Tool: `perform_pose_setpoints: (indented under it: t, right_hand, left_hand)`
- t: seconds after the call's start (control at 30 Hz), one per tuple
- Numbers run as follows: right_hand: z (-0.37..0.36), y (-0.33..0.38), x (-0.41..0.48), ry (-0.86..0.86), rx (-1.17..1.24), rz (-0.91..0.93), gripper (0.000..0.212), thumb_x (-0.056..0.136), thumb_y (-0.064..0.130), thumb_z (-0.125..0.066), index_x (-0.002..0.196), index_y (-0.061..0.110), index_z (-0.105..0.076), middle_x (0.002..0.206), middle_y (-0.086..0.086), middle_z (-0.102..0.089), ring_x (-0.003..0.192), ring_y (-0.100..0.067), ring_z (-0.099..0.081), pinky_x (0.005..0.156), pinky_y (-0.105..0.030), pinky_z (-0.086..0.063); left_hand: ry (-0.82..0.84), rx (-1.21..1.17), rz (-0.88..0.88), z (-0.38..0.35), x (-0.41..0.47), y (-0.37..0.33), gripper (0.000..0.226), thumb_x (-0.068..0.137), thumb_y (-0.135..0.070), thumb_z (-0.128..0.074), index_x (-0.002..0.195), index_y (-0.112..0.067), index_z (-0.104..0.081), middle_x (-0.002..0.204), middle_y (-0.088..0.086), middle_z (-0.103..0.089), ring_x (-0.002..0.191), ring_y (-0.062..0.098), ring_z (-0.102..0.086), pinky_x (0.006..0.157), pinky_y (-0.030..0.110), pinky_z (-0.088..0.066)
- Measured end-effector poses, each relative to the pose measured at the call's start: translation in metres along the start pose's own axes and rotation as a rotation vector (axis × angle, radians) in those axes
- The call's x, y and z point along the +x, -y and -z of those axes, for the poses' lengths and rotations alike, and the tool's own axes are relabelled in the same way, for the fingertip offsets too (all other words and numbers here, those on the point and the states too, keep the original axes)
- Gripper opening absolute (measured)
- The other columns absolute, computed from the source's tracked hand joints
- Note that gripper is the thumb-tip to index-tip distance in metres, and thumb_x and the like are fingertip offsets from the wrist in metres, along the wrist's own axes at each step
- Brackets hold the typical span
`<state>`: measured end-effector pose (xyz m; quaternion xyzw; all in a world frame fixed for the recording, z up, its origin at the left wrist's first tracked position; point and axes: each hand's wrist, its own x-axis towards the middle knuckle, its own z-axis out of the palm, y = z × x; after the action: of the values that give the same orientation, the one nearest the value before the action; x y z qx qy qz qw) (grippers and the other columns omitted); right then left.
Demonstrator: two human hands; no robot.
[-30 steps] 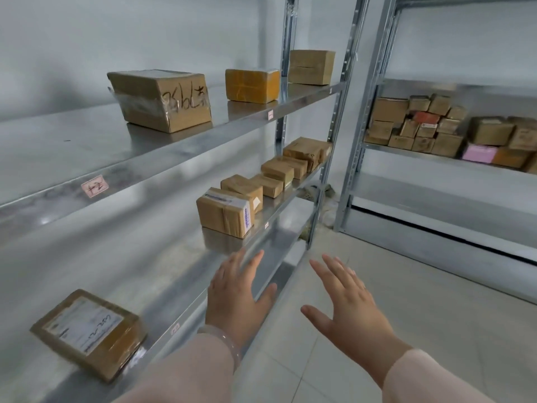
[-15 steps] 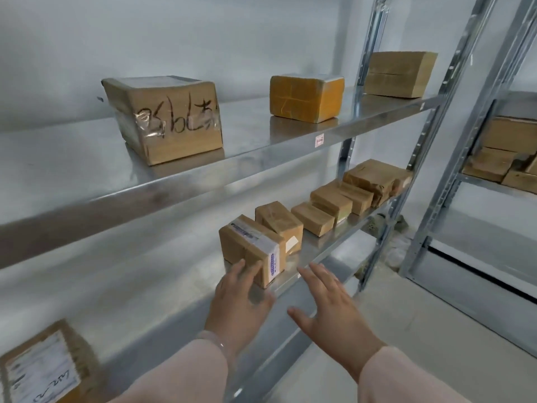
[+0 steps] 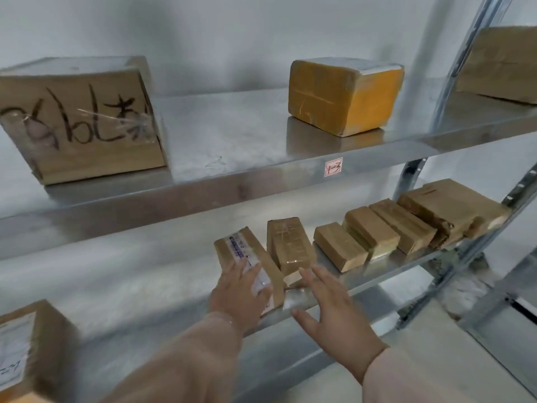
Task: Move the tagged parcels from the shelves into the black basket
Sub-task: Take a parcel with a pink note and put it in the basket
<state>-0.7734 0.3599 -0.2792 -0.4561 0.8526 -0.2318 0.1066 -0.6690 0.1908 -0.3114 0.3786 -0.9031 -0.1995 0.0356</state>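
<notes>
The fingers (image 3: 238, 271) of the left hand (image 3: 238, 298) lie straight and flat on the white-labelled face of one tagged parcel (image 3: 247, 251). They touch it without curling round it, and the thumb rests on the label too. The fingers (image 3: 319, 277) of the right hand (image 3: 337, 318) are spread wide and hold nothing. They hover just in front of the shelf edge, their tips near the next parcel along. Both wrists come out of pale pink sleeves, and the left one wears a thin bracelet (image 3: 225, 318).

The tagged parcel stands tilted at the near end of a row on the middle shelf (image 3: 377, 274), close to the front lip. I count four more single brown parcels beyond it: an upright one (image 3: 290, 245) just beside it, then three lower blocks (image 3: 338, 245) (image 3: 369, 232) (image 3: 402, 225) packed side by side. At the far end sits a bigger brown heap (image 3: 447, 210); I cannot tell how many parcels are in it.

One more parcel with a white label (image 3: 26, 344) is cut off at the lower left corner and blurred. It sits on what looks like the same shelf.

The upper shelf (image 3: 232, 135) carries three parcels, well apart. At the left is a brown box with black handwriting (image 3: 78, 120) under clear tape, in the middle a yellow-taped box (image 3: 343, 94), and at the right edge a plain brown box (image 3: 502, 62) behind the metal upright (image 3: 456, 68). One small pink tag (image 3: 333, 167) is stuck on that shelf's front edge.
</notes>
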Motion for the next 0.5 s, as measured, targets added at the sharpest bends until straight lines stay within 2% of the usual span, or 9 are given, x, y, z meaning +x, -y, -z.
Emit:
perform_pose_setpoints:
  t: [0.07,0.13,0.2,0.3,0.37,0.4,0.47,0.5]
  right_hand:
    - [-0.003,-0.002,0.013,0.024,0.011,0.048,0.068,0.090,0.057,-0.050,0.148,0.040,-0.018,0.159,0.016,-0.008,0.146,-0.008,-0.005,0.117,-0.028,-0.012]
    - [-0.008,-0.001,0.024,0.045,0.031,0.083,0.068,0.089,0.058,-0.049,0.148,0.038,-0.020,0.158,0.016,-0.011,0.146,-0.007,-0.007,0.117,-0.028,-0.011]
    - [-0.014,0.002,0.032,0.091,0.063,0.094,0.070,0.089,0.059,-0.049,0.148,0.038,-0.020,0.158,0.016,-0.012,0.146,-0.008,-0.008,0.120,-0.032,-0.013]
    - [-0.021,0.007,0.040,0.160,0.079,0.121,0.070,0.088,0.060,-0.048,0.148,0.040,-0.017,0.159,0.016,-0.009,0.146,-0.009,-0.006,0.120,-0.037,-0.015]
    - [-0.023,0.008,0.043,0.200,0.071,0.133,0.070,0.090,0.059,-0.046,0.149,0.040,-0.014,0.159,0.015,-0.006,0.147,-0.009,-0.003,0.120,-0.038,-0.013]
    - [-0.025,0.008,0.045,0.215,0.073,0.140,0.069,0.090,0.058,-0.045,0.149,0.041,-0.012,0.159,0.015,-0.004,0.147,-0.009,-0.002,0.120,-0.038,-0.013]
    - [-0.027,0.008,0.048,0.235,0.081,0.156,0.067,0.092,0.058,-0.043,0.148,0.043,-0.011,0.159,0.016,-0.004,0.147,-0.008,-0.001,0.120,-0.036,-0.012]
    - [-0.027,0.009,0.049,0.243,0.096,0.161,0.066,0.092,0.058,-0.042,0.148,0.044,-0.010,0.159,0.016,-0.005,0.147,-0.008,-0.003,0.120,-0.036,-0.012]
  left_hand:
    - [-0.126,-0.080,0.028,-0.002,-0.007,0.009,0.057,0.093,-0.061,-0.039,0.143,-0.035,-0.037,0.155,-0.006,-0.031,0.143,0.018,-0.025,0.119,0.038,-0.022]
    - [-0.241,-0.258,0.122,-0.001,-0.011,0.016,0.055,0.085,-0.067,-0.046,0.125,-0.030,-0.050,0.133,-0.003,-0.051,0.123,0.021,-0.045,0.109,0.041,-0.039]
    - [-0.293,-0.463,0.287,0.000,-0.013,0.019,0.059,0.074,-0.075,-0.049,0.114,-0.031,-0.050,0.117,-0.003,-0.051,0.109,0.024,-0.052,0.097,0.045,-0.049]
    - [-0.296,-0.677,0.461,0.001,-0.013,0.027,0.072,0.064,-0.074,-0.057,0.123,-0.034,-0.043,0.117,-0.005,-0.039,0.111,0.027,-0.052,0.095,0.050,-0.051]
    - [-0.297,-0.787,0.492,0.003,-0.014,0.031,0.077,0.060,-0.064,-0.061,0.129,-0.035,-0.041,0.123,-0.005,-0.038,0.112,0.028,-0.053,0.092,0.049,-0.054]
    - [-0.315,-0.869,0.494,0.006,-0.016,0.032,0.072,0.063,-0.056,-0.063,0.129,-0.036,-0.042,0.127,-0.001,-0.042,0.110,0.028,-0.056,0.088,0.047,-0.057]
    - [-0.382,-1.035,0.494,0.008,-0.021,0.037,0.048,0.082,-0.034,-0.063,0.127,-0.030,-0.047,0.125,0.007,-0.054,0.102,0.028,-0.063,0.078,0.043,-0.060]
    - [-0.392,-1.123,0.499,0.008,-0.025,0.041,0.038,0.091,-0.027,-0.057,0.128,-0.029,-0.049,0.120,0.008,-0.059,0.099,0.030,-0.065,0.076,0.045,-0.060]
